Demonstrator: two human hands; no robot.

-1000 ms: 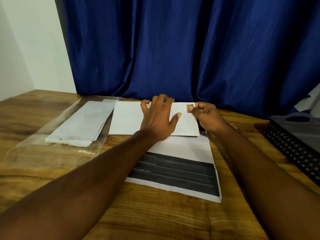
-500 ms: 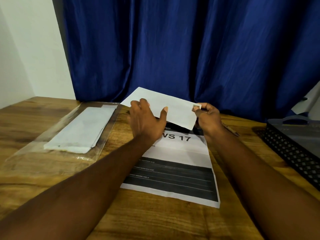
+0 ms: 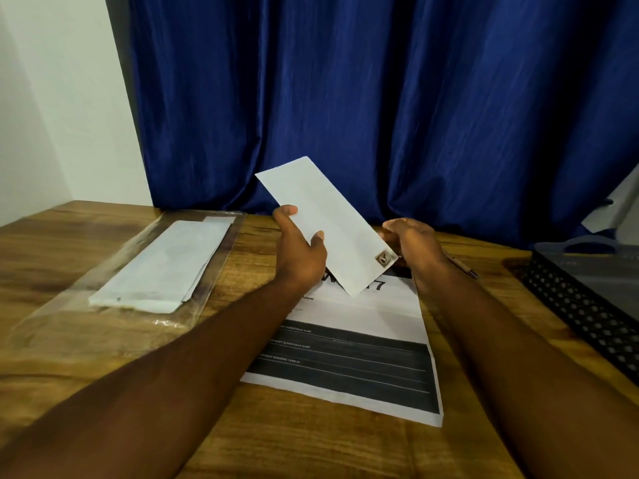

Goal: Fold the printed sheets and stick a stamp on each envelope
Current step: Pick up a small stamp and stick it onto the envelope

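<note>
My left hand [image 3: 300, 252] grips a white envelope [image 3: 326, 223] and holds it tilted above the table, thumb on its front. A small brown stamp [image 3: 384, 259] sits at the envelope's lower right corner. The loosely curled fingers of my right hand [image 3: 411, 245] touch the envelope's edge beside the stamp, with no thumb on its front. Under both hands a printed sheet [image 3: 349, 347] with dark bands lies flat and unfolded on the wooden table [image 3: 311, 444].
At the left a clear plastic sleeve [image 3: 114, 299] holds a stack of white envelopes [image 3: 162, 267]. A black mesh tray [image 3: 587, 302] stands at the right edge. A pen [image 3: 463, 267] lies behind my right wrist. A blue curtain [image 3: 345, 98] hangs behind the table.
The envelope has come up off the table and turned, so its stamped corner now points down and right. My right hand has loosened its pinch on that corner.
</note>
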